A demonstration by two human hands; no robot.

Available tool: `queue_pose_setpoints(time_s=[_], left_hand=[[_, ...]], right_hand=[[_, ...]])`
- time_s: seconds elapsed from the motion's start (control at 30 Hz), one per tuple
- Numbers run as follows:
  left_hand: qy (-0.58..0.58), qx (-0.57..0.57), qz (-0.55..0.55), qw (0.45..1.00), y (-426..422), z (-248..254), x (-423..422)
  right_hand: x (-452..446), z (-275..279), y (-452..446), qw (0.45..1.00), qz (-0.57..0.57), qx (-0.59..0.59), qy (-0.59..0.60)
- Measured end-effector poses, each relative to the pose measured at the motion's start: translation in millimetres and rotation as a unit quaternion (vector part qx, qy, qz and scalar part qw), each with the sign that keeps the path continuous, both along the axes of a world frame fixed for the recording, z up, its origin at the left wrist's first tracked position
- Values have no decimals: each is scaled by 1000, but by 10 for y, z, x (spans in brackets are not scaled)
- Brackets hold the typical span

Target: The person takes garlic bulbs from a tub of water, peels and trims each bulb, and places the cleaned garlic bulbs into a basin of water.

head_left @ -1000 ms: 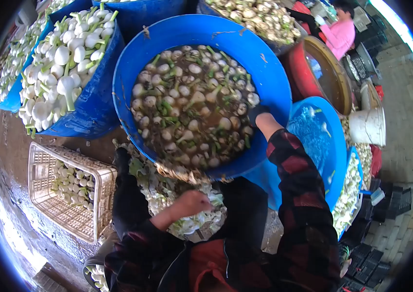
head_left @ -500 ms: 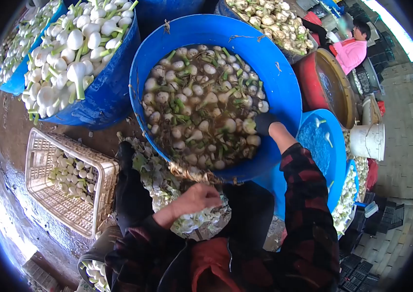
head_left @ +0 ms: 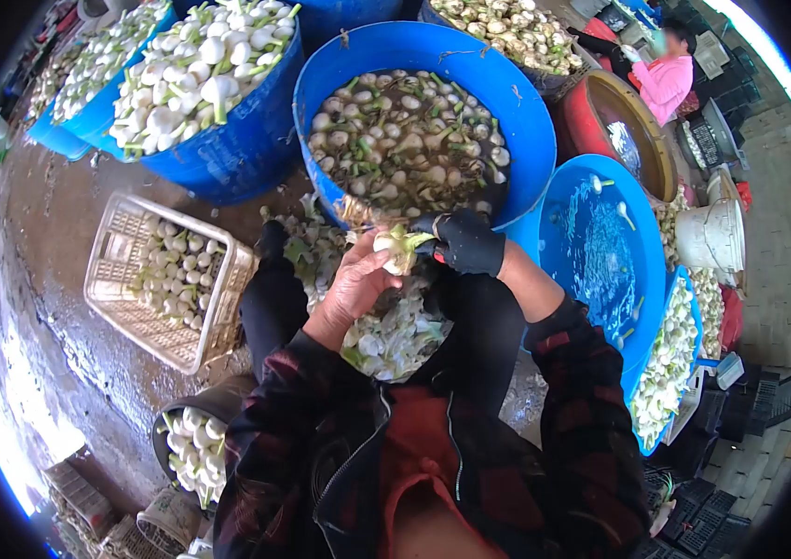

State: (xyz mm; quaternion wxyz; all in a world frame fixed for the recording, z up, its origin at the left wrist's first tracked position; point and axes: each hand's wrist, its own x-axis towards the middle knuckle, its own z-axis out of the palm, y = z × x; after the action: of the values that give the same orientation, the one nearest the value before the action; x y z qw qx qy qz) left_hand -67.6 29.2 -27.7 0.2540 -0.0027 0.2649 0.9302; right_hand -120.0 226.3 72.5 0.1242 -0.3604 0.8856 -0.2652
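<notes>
Over my lap, a pale garlic bulb [head_left: 401, 252] with a short green stem is held between both hands. My left hand [head_left: 358, 281], bare, has its fingers closed round the bulb's left side. My right hand [head_left: 468, 244], in a black glove, is closed at the green stem end; whether it also grips a small tool is hidden. Just beyond them stands a large blue tub [head_left: 526, 121], where many garlic bulbs [head_left: 405, 140] float in murky brown water. Below the hands, between my knees, lies a heap of pale peelings [head_left: 395, 340].
A white plastic basket [head_left: 149, 326] of bulbs stands left, and blue tubs [head_left: 228, 154] heaped with white bulbs stand behind it. On the right are a light-blue basin [head_left: 591, 252] of water and a red tub [head_left: 591, 116]. A person in pink [head_left: 664, 84] sits far right.
My right hand has come out of the tub to my lap. A garlic bulb is now held between both hands, and my left hand has closed on it. The view has shifted.
</notes>
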Motion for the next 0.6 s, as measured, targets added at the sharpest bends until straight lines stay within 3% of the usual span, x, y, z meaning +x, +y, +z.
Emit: queue_pose_setpoints(time_s=[0.1, 0.13, 0.23, 0.3, 0.4, 0.53, 0.6], left_hand=[[36, -16, 67, 997, -98, 46, 180], [38, -13, 94, 995, -123, 60, 232], [54, -114, 179, 976, -145, 171, 395], [97, -177, 201, 958, -114, 200, 474], [110, -244, 219, 938, -95, 224, 552], [90, -266, 210, 937, -182, 147, 607], [62, -246, 199, 947, -208, 124, 632]], right_hand=[[183, -236, -96, 934, -172, -209, -234], [221, -539, -82, 917, -197, -302, -171], [530, -712, -237, 907, -227, -339, -105], [588, -761, -339, 909, -255, -271, -191], [548, -905, -524, 914, -249, -258, -191], [695, -1128, -603, 926, -302, -217, -66], [802, -906, -587, 932, -258, -237, -90]])
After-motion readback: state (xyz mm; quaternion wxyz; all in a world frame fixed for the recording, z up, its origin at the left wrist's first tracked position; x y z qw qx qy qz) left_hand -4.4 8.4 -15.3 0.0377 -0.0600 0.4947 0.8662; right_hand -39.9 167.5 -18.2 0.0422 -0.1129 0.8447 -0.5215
